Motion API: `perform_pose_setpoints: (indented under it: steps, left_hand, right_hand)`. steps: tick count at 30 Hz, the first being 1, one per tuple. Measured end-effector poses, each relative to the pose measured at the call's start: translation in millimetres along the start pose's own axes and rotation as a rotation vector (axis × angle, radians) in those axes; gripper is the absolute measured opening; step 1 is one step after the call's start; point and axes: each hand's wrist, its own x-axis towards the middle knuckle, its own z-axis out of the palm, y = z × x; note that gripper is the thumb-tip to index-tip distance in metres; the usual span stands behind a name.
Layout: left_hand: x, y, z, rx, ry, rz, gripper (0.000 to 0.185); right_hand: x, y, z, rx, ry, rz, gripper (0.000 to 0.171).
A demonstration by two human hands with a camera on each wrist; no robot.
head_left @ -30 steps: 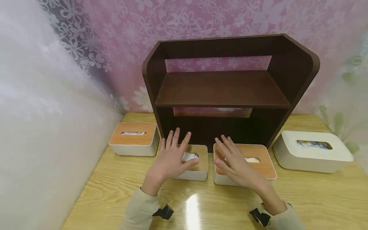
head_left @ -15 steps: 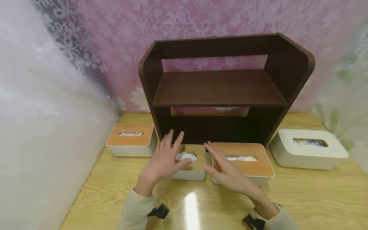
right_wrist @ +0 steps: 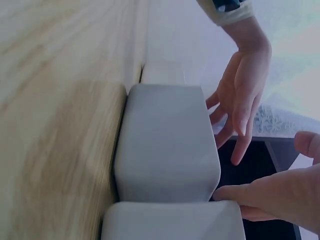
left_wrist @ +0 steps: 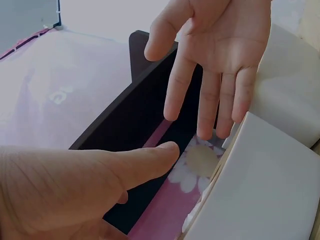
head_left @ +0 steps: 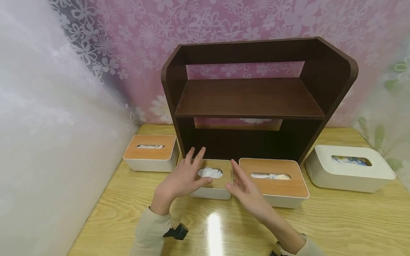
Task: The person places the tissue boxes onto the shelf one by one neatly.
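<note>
A small tissue box with a light wood lid (head_left: 224,183) sits between my two hands, white tissue showing in its slot. Over its left side hovers my left hand (head_left: 180,179), fingers spread and mostly straight; they hide the box's left edge. My right hand (head_left: 249,195) is at the box's right edge, fingers extended over the narrow gap beside a larger tissue box with an orange-wood lid (head_left: 275,187). In the right wrist view, the fingertips are right by the small box's white side (right_wrist: 167,142); whether they touch it I cannot tell.
A dark brown two-tier shelf (head_left: 250,97) stands behind the boxes on the wooden table (head_left: 128,213). Another orange-lidded tissue box (head_left: 150,163) is at left, and an all-white one (head_left: 349,181) at right. A pale wall (head_left: 64,124) borders the left side.
My right hand has moved left, from over the larger orange-lidded box to the small box's right edge. My left hand has shifted slightly left across the small box. The boxes stay in place.
</note>
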Motion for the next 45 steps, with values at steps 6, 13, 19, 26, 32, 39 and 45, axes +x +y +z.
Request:
perform_pose_setpoints:
  steps: [6, 13, 19, 26, 32, 39, 45]
  left_hand:
    - [2.7, -6.1, -1.0, -0.055, -0.025, 0.011, 0.096]
    - [-4.2, -17.7, 2.4, -0.078, -0.062, 0.03, 0.095]
    - [-14.4, -33.8, 16.8, -0.179, -0.086, 0.028, 0.096]
    - [-26.3, -49.0, 32.8, -0.404, -0.064, -0.006, 0.103]
    - [-29.8, -53.0, 40.7, -0.538, -0.04, -0.038, 0.104]
    - [-27.8, -53.5, 47.4, -0.653, -0.021, 0.025, 0.09]
    - [-29.2, -49.6, 49.7, -0.64, 0.019, 0.037, 0.091]
  right_hand:
    - [1, 1, 8, 0.01, 0.001, 0.044, 0.077]
    - [-4, -2, 17, 0.01, 0.0, 0.157, 0.088]
    - [-11, 0, 24, 0.083, 0.075, 0.222, 0.092]
    - [-11, 1, 38, 0.109, 0.101, 0.246, 0.097]
    - [-9, 5, 42, 0.161, 0.13, 0.298, 0.097]
    - [-6, 10, 44, 0.255, 0.124, 0.282, 0.098]
    - [-3, 10, 46, 0.225, 0.113, 0.292, 0.1]
